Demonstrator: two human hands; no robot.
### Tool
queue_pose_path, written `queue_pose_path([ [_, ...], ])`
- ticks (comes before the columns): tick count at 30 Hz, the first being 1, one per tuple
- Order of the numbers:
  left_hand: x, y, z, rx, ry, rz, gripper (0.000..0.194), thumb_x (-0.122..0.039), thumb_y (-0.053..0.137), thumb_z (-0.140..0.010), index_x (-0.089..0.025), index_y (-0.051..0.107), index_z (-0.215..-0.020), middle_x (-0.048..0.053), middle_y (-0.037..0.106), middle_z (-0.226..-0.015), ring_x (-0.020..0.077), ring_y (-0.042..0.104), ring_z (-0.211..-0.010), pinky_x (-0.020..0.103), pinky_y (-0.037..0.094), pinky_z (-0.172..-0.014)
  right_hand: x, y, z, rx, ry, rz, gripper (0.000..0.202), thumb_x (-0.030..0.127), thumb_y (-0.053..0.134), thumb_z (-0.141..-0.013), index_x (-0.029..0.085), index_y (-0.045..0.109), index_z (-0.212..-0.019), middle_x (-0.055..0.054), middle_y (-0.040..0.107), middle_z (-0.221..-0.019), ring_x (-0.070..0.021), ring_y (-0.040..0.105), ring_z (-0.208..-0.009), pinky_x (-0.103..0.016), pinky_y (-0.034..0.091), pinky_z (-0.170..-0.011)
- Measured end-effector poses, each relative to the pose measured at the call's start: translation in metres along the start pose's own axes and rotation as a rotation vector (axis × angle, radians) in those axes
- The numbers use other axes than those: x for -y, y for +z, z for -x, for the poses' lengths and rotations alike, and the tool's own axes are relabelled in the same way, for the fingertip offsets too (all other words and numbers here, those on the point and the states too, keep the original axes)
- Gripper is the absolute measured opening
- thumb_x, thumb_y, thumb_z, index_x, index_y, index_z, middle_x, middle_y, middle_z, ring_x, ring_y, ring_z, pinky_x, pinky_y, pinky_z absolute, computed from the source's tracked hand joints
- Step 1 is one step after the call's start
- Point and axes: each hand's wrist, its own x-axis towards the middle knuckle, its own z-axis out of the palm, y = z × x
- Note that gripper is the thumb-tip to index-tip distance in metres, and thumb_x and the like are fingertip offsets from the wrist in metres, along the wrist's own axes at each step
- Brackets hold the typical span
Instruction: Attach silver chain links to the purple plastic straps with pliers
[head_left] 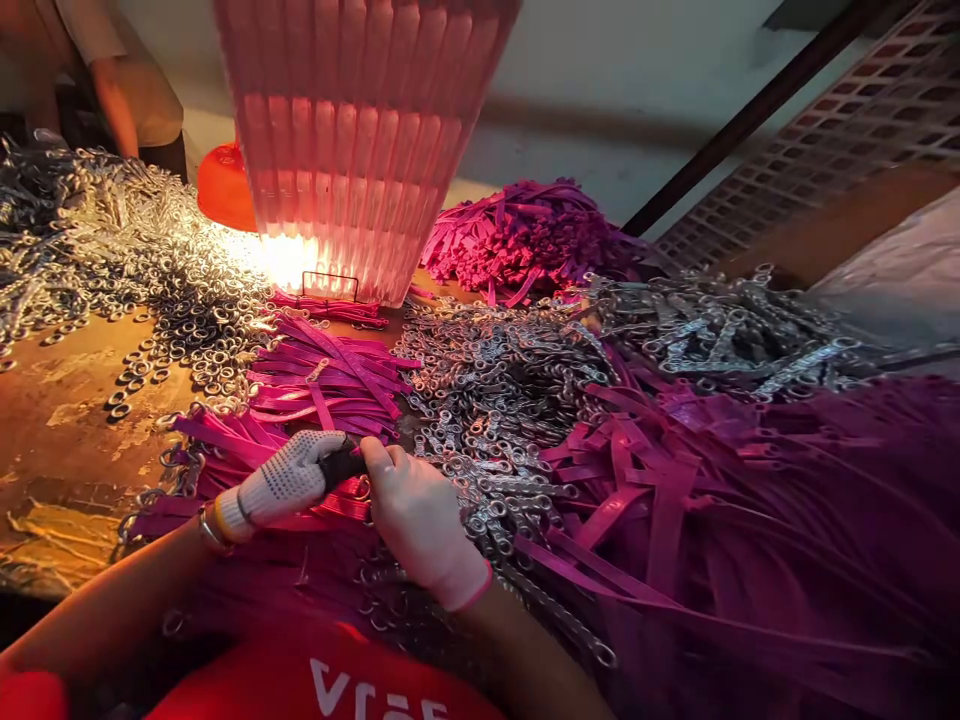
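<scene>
While the gloved left hand point(289, 472), nearly closed, is gripping a dark object point(343, 467), the gloved right hand point(415, 517) is likewise clasping its other end, seemingly to steady it, above purple straps point(341, 375). Beyond, metal chains point(502, 365) are lying heaped, presumably for easy reach. Farther back, a ribbed panel point(349, 150) is standing before a lit lamp point(225, 190), perhaps screening its glare.

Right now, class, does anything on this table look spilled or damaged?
Yes, perhaps: some metal rings trail from the silvery heap at left onto the tabletop, as if spilled, and its surface looks scuffed and patchy.
</scene>
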Motion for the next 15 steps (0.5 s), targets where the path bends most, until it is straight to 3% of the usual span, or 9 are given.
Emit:
queue_pose_path([
  [4, 0.008, 0.004, 0.006, 0.028, 0.054, -0.013, 0.020, -0.027, 0.050, -0.089, -0.017, 0.061, -0.076, 0.001, 0.061, -0.067, 0.0122, 0.048, -0.059, 0.022, 0.036, -0.056, 0.000, 0.001, 0.001, -0.006, 0.024, -0.303, 0.033, 0.010, 0.045, -0.093, 0.019, 0.061, -0.120, -0.005, 0.071, -0.094, -0.0165, 0.065, -0.078, -0.024, 0.044, -0.068],
  [7, 0.012, 0.009, 0.008, -0.020, 0.097, -0.234, 0.013, -0.017, 0.052, -0.083, -0.017, 0.063, -0.077, 0.004, 0.064, -0.073, 0.0142, 0.051, -0.062, 0.024, 0.037, -0.061, 0.000, 0.005, 0.002, -0.010, 0.028, -0.175, 0.032, 0.011, 0.046, -0.092, 0.017, 0.063, -0.118, -0.006, 0.068, -0.083, -0.0171, 0.062, -0.068, -0.025, 0.039, -0.060],
  [10, 0.016, 0.014, 0.008, -0.084, 0.061, -0.428, 0.005, -0.017, 0.059, -0.077, -0.018, 0.064, -0.076, 0.003, 0.058, -0.066, 0.0135, 0.044, -0.054, 0.026, 0.033, -0.057, 0.002, 0.013, 0.005, -0.015, 0.024, -0.031, 0.031, 0.011, 0.045, -0.092, 0.016, 0.064, -0.115, -0.006, 0.065, -0.076, -0.0166, 0.057, -0.059, -0.027, 0.033, -0.053],
  [12, 0.021, 0.015, 0.008, -0.065, 0.056, -0.359, 0.004, -0.020, 0.061, -0.077, -0.018, 0.064, -0.076, 0.003, 0.057, -0.066, 0.0137, 0.044, -0.055, 0.026, 0.034, -0.058, 0.003, 0.017, 0.008, -0.043, 0.044, -0.045, 0.030, 0.011, 0.044, -0.093, 0.015, 0.064, -0.115, -0.006, 0.066, -0.078, -0.0167, 0.058, -0.058, -0.027, 0.035, -0.054],
  [15, 0.031, 0.013, 0.008, 0.023, 0.012, -0.007, 0.017, -0.026, 0.053, -0.085, -0.017, 0.064, -0.077, 0.003, 0.061, -0.069, 0.0137, 0.049, -0.059, 0.024, 0.038, -0.058, 0.003, 0.014, 0.010, -0.044, 0.070, -0.186, 0.031, 0.015, 0.042, -0.097, 0.016, 0.059, -0.123, -0.009, 0.071, -0.091, -0.0188, 0.065, -0.072, -0.027, 0.044, -0.064],
])
